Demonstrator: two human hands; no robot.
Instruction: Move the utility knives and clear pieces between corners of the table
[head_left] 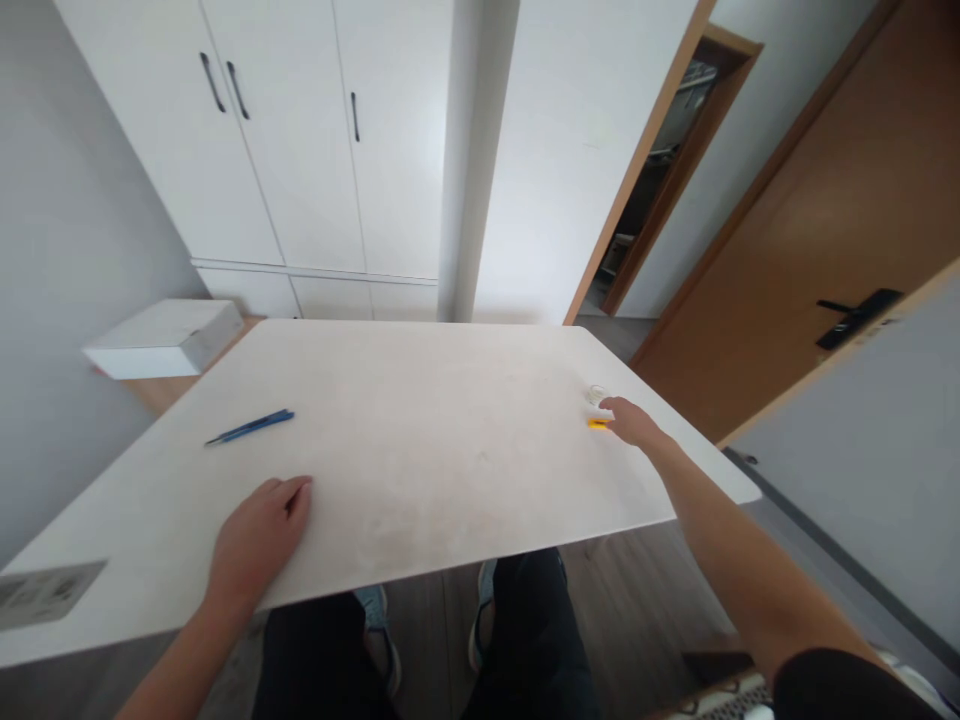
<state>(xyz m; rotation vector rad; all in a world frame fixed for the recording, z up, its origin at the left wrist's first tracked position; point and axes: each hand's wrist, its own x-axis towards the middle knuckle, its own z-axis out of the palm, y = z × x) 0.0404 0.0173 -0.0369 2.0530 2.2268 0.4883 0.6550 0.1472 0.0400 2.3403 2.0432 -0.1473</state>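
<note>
My left hand (262, 530) rests on the white table (435, 400) near its front edge, fingers curled in and thumb pressed against them. Nothing shows in it. Beyond it lies a slim blue pen-like tool (251, 427) with a dark tip, slanting across the surface. My right hand (630, 422) reaches to the table's right side, its fingertips slightly apart. Right at those fingertips are a small yellow object (598, 424) with a dark mark and a pale, thin coil (596, 393). The hand partly covers both, and whether it touches them is unclear.
A white box (169, 335) stands on a wooden surface past the table's left edge. A printed label (52, 595) is at the near left corner. White cabinets (300, 150) rise behind, and a brown door (817, 200) is at the right. My legs are under the front edge.
</note>
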